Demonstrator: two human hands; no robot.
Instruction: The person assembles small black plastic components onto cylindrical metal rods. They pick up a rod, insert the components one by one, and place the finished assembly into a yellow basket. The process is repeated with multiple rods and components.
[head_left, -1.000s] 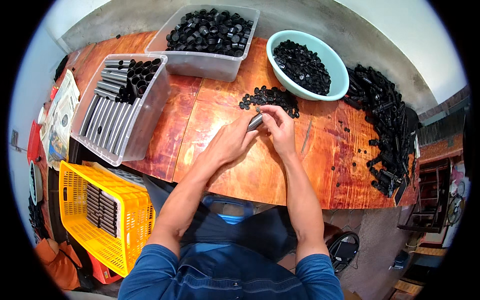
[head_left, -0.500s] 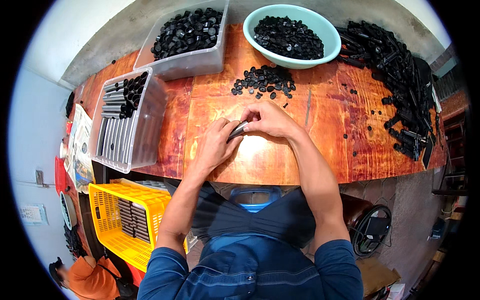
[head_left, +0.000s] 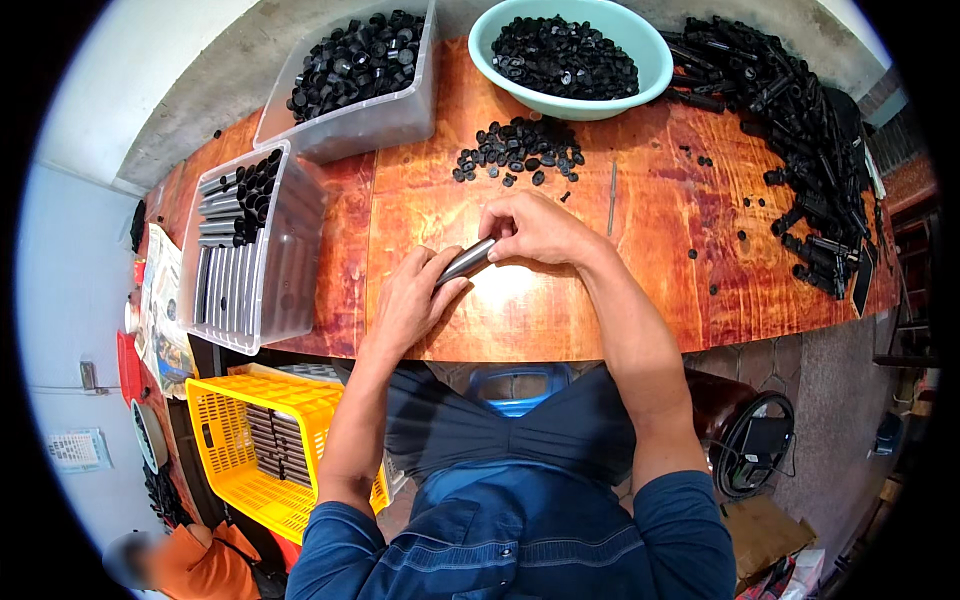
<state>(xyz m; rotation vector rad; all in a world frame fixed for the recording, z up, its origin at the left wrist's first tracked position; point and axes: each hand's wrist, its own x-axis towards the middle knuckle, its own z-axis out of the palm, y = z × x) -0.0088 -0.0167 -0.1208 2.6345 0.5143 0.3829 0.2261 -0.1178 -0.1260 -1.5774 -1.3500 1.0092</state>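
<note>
Just over the tabletop, a grey metal tube [head_left: 467, 262] slants between my hands. My left hand [head_left: 412, 298] is wrapped round its lower end, thumb along the side. At the upper right end, the fingers of my right hand [head_left: 522, 230] pinch the tip; whether a small part sits between them is hidden. Beyond my hands lies a loose heap of small black plastic caps [head_left: 520, 148]. To the left, a clear plastic bin [head_left: 305, 290] holds more metal tubes [head_left: 226, 285], some with black ends.
A clear bin [head_left: 375, 130] of black caps and a mint-green basin [head_left: 570, 105] of small black parts stand at the back. Black parts [head_left: 790, 110] pile up at right, near a thin rod [head_left: 612, 200]. A yellow crate [head_left: 225, 440] stands lower left; a person in orange [head_left: 195, 565] is beyond.
More of the tube shows between my hands now, as my left hand has shifted slightly down and left along it. The whole view has shifted a little.
</note>
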